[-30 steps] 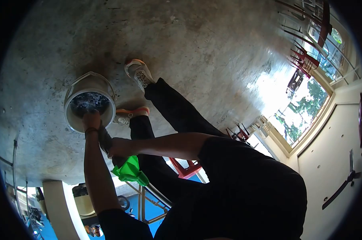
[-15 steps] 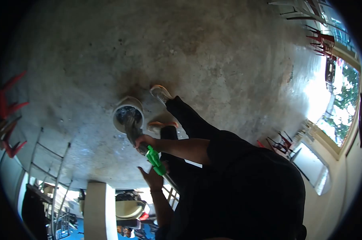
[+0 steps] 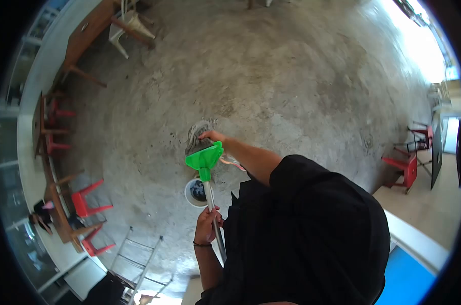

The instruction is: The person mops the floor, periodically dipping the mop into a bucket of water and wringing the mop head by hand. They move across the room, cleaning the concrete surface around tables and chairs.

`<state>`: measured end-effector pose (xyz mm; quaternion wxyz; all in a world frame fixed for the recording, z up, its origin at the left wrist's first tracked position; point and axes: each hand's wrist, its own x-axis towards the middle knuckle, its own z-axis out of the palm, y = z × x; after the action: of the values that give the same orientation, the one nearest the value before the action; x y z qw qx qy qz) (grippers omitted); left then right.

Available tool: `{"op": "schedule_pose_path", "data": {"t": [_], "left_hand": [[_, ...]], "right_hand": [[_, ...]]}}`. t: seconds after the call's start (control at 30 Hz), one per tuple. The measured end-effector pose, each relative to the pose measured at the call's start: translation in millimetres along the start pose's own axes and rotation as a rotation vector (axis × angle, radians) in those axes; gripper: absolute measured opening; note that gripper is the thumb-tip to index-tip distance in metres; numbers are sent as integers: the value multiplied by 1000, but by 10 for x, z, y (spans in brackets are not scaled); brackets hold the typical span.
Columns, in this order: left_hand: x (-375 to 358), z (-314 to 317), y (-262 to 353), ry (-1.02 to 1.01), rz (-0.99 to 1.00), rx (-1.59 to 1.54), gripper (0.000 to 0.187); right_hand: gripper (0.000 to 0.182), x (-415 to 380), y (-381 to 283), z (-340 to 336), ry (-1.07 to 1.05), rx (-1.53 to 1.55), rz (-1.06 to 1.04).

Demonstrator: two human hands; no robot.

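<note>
A mop with grey strands [image 3: 199, 134], a green plastic head [image 3: 204, 157] and a metal handle [image 3: 219, 239] stretches out in front of my body. My left hand [image 3: 207, 225] is wrapped round the handle below the green head. At the far end, my right hand [image 3: 213, 136] grips the strands beside the green head, its fingers closed on them. Just left of the handle stands a white bucket [image 3: 188, 197] with dark water in it, partly overlapped by the handle in this view.
Stained concrete floor [image 3: 291, 96] spreads all round. Red stools [image 3: 85, 201] and wooden tables stand along the left, near a metal ladder-like frame [image 3: 139, 256]. More red stools [image 3: 406, 170] are at the right, and a white chair [image 3: 131, 30] sits at the upper left.
The mop strands have come up out of the bucket and now lie beyond it. My left hand, open before, has closed round the handle. My view has turned.
</note>
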<state>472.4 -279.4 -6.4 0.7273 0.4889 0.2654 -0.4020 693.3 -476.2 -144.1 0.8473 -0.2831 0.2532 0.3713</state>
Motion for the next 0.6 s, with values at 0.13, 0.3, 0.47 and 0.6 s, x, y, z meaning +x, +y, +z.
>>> {"op": "schedule_pose_path", "data": {"t": [0.13,0.3,0.47,0.6], "left_hand": [[-158,454,206,-55,20,310,19],[-217,752,453,83,-111,1026,20],[191,2020,715,16,369,1563,38],[1113,3531,273,-30,524,1894,39]], "right_hand": [[24,-379,-527,-818,87,79,-302],[49,-1384,-1191,-1964,-21,493,-496],[91,-2645,-1068,-2758,77,1058,-899],[91,-3671,-850,-2362,6,815,-661]]}}
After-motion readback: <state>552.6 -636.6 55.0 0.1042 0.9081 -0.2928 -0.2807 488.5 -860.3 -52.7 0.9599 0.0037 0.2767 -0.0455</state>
